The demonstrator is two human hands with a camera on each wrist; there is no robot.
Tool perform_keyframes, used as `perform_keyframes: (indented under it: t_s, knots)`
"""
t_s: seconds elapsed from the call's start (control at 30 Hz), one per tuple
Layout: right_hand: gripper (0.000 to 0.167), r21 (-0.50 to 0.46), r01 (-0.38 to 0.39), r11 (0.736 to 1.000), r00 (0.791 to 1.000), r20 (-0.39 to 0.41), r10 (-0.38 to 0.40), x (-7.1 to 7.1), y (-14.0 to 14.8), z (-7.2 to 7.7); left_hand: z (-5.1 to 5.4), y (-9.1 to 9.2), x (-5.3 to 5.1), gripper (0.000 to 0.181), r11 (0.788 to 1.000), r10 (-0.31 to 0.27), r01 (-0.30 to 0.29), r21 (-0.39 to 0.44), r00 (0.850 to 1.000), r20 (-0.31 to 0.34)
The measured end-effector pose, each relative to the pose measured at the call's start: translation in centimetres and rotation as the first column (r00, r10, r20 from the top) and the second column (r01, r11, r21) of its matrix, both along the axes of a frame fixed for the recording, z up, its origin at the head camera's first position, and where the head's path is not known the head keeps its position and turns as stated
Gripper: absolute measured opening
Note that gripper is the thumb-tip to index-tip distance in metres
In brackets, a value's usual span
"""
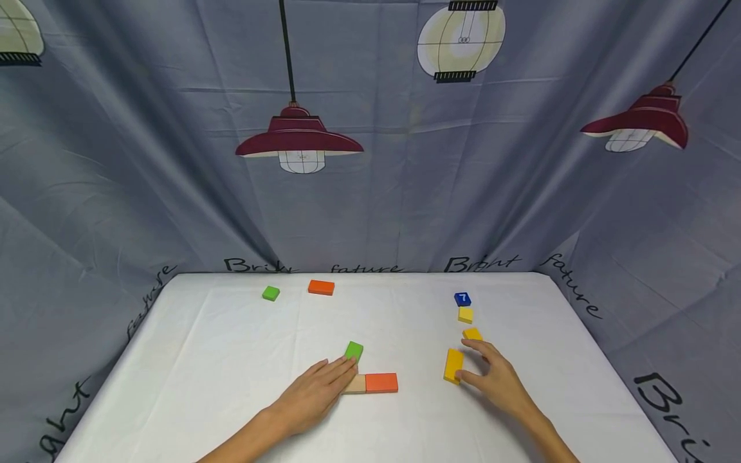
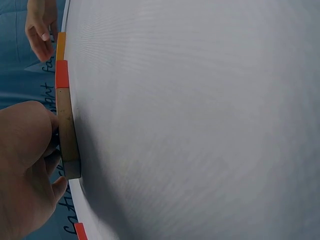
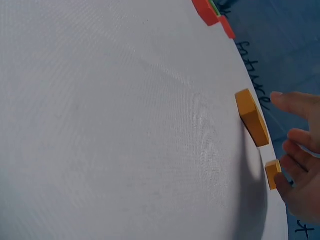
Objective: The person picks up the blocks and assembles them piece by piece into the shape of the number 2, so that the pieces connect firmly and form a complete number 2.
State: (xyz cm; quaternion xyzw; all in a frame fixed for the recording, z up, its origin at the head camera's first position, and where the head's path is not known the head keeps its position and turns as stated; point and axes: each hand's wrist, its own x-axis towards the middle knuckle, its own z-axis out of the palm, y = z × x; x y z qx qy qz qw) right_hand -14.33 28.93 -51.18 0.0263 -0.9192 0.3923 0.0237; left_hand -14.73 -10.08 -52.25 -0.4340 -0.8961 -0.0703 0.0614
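Observation:
In the head view the left hand lies over a natural wood block, its fingertips at a green block; the hand hides part of the wood block. An orange-red block adjoins the wood block's right end. On the right, the right hand is spread beside a long yellow block, thumb at its right edge, index finger near a smaller yellow block. A gap shows between the right hand and the long yellow block in the right wrist view.
Along the white table's back are a green block, an orange block, a blue block marked 7 and, just in front of it, a small yellow block. A grey-blue curtain hangs behind.

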Motion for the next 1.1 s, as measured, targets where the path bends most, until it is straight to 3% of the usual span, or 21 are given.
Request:
perform_keyframes:
  t_s: [0.17, 0.53, 0.9, 1.1]
  knots:
    - [0.069, 0.002, 0.002, 1.0, 0.997, 0.079, -0.002, -0.1, 0.36, -0.25, 0.06, 0.07, 0.02, 0.047, 1.0, 0.006, -0.006, -0.012, 1.0, 0.004]
    - [0.076, 0.015, -0.013, 1.0, 0.985, 0.17, 0.01, -0.03, 0.51, -0.49, 0.02, 0.06, 0.03, 0.047, 1.0, 0.004, -0.004, -0.005, 1.0, -0.001]
    - [0.074, 0.016, -0.037, 0.999, 0.983, 0.181, 0.033, -0.07, 0.56, -0.56, -0.19, 0.01, -0.01, 0.046, 1.0, -0.004, 0.004, -0.004, 0.999, -0.039]
    - [0.073, 0.018, -0.039, 0.999, 0.985, 0.169, 0.035, -0.02, 0.62, -0.77, -0.04, 0.04, 0.1, 0.046, 1.0, -0.009, 0.009, 0.014, 1.0, -0.02]
